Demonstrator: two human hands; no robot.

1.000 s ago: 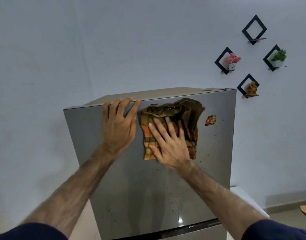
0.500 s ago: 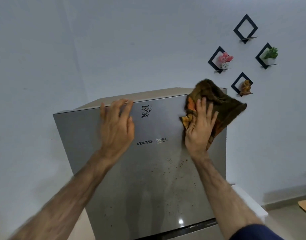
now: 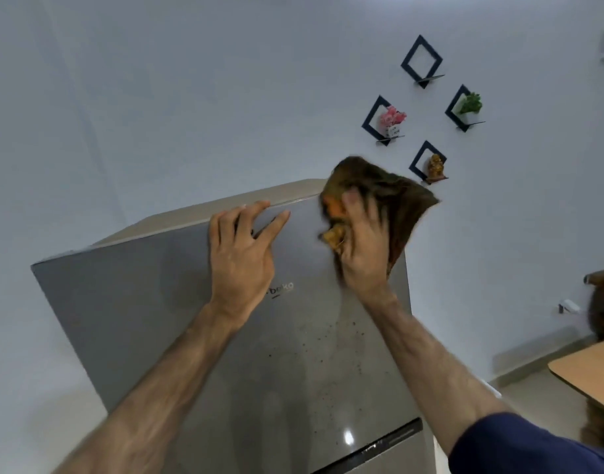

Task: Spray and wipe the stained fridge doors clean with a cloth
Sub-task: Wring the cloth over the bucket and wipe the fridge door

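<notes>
Pressing my right hand [image 3: 360, 246] against the upper right corner of the fridge door [image 3: 150, 302], I have the brown and orange cloth [image 3: 393, 196] pinned under it, my fingers spread over the fabric and blurred, so I cannot tell whether they curl into it or only push flat. A wide flap of the cloth hangs past the right edge of the door, in front of the white wall [image 3: 191, 97]. My left hand [image 3: 240, 249] lies flat and relaxed on the door just left of the cloth, near the centre of the frame, its fingertips reaching the top edge of the fridge; it holds nothing. Part of a brand name shows beside my left wrist (only the letters "beko" are readable). Dark specks [image 3: 328, 333] dot the grey door below my right hand, toward the lower middle of the frame, and a gap between the upper and lower doors runs along the bottom. In the upper right, four black diamond shelves [image 3: 422, 59] hang on the wall, one with pink flowers [image 3: 392, 118], one with a green plant [image 3: 470, 103] and one with a small figurine [image 3: 434, 167]. A wooden table corner [image 3: 588, 374] shows at the right edge
</notes>
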